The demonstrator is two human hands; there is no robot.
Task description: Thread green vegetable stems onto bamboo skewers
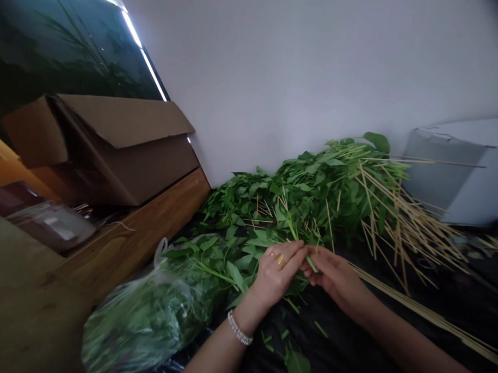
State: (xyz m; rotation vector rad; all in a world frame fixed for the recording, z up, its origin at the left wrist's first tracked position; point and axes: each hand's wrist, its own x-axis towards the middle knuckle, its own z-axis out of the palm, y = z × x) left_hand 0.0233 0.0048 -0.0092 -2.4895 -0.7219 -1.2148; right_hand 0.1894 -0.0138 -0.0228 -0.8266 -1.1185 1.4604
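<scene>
My left hand (279,268), with gold rings and a beaded bracelet, is closed around a green leafy stem (311,263). The cut end of that stem pokes out below the fingers, and its upper part leans away toward the leaves behind. My right hand (338,274) meets the left one, its fingers pinched on the same stem; its fingertips are partly hidden. Just beyond both hands lies a heap of leafy greens (310,180), with thin wooden sticks (415,219) sticking out of it on the right.
A clear plastic bag (146,324) full of greens lies at front left. Short stem pieces (320,329) and a loose leaf (297,366) are on the black sheet (349,353). More long sticks (428,317) lie at right. A cardboard box (151,167) and a white box (474,167) flank the heap.
</scene>
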